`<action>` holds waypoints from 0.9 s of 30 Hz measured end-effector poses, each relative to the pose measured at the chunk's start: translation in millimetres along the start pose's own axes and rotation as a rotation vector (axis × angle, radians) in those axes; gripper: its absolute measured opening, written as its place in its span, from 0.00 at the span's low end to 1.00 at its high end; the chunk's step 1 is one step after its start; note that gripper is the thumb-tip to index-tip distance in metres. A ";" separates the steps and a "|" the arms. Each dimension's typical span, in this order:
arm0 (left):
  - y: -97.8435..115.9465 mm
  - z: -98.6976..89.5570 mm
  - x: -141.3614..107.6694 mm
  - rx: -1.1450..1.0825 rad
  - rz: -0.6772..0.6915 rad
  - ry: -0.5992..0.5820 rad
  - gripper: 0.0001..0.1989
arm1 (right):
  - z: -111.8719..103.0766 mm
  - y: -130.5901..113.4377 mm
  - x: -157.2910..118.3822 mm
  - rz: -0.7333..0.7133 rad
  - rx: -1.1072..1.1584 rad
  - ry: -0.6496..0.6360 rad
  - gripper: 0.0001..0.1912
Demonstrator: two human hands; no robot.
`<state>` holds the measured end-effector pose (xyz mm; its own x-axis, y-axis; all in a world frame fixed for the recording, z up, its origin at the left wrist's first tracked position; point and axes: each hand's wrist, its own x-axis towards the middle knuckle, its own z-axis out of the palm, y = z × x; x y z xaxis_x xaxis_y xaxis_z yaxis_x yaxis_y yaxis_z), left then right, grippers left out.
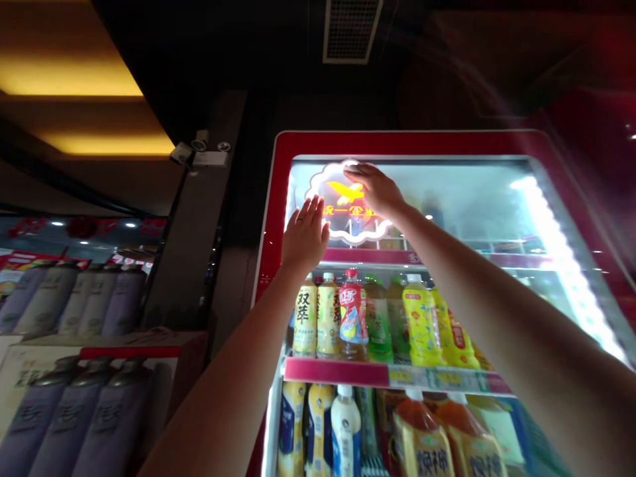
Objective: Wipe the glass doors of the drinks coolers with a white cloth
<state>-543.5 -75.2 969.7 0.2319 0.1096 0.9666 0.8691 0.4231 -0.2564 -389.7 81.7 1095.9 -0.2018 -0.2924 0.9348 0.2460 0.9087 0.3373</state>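
Note:
Both arms are raised toward the glass front of a red-framed drinks cooler. My left hand is at the left edge of a lit, scalloped sign, its fingers stretched upward and a ring on one of them. My right hand lies over the sign's upper right part, fingers extended to the left and nothing visible held in them. The sign shows a yellow bird shape and red characters. Whether either palm presses on the sign or the glass cannot be made out.
Behind the glass, shelves hold drink bottles, with larger orange-brown bottles lower down. Purple-grey bottles stand on a display at the left. A dark pillar rises beside the cooler, and a ceiling vent is above.

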 end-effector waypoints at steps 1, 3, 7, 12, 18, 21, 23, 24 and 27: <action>-0.6 1.2 0.3 -0.007 0.001 0.007 0.31 | -4.1 2.6 -4.8 0.009 -0.011 -0.003 0.33; -1.6 3.2 0.9 -0.017 0.000 0.016 0.31 | -11.9 8.8 -5.2 0.041 -0.026 -0.012 0.32; -1.7 3.0 1.3 -0.021 0.000 0.017 0.31 | -17.1 13.3 17.5 0.119 -0.035 -0.014 0.33; -0.1 -2.1 -0.6 -0.008 0.001 -0.010 0.30 | -10.1 -0.3 14.2 0.042 -0.052 -0.041 0.36; -2.4 1.7 0.4 -0.032 0.004 -0.004 0.30 | -21.2 16.0 -14.7 0.035 -0.024 -0.041 0.30; -3.7 4.4 1.4 -0.047 0.004 -0.003 0.30 | -23.1 31.8 4.2 0.091 -0.034 -0.038 0.28; -4.1 5.3 1.7 -0.051 0.002 -0.004 0.31 | -18.8 36.1 21.2 0.124 -0.041 -0.028 0.28; -4.3 5.4 1.8 -0.050 0.003 -0.006 0.31 | -16.0 35.5 27.1 0.132 -0.045 -0.022 0.29; -4.4 5.5 1.7 -0.046 0.008 -0.011 0.31 | -10.9 26.7 24.2 0.121 -0.052 -0.008 0.29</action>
<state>-549.3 -71.9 972.5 0.2338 0.1230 0.9645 0.8864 0.3806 -0.2634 -377.8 95.7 1128.7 -0.1755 -0.1791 0.9680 0.3175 0.9205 0.2279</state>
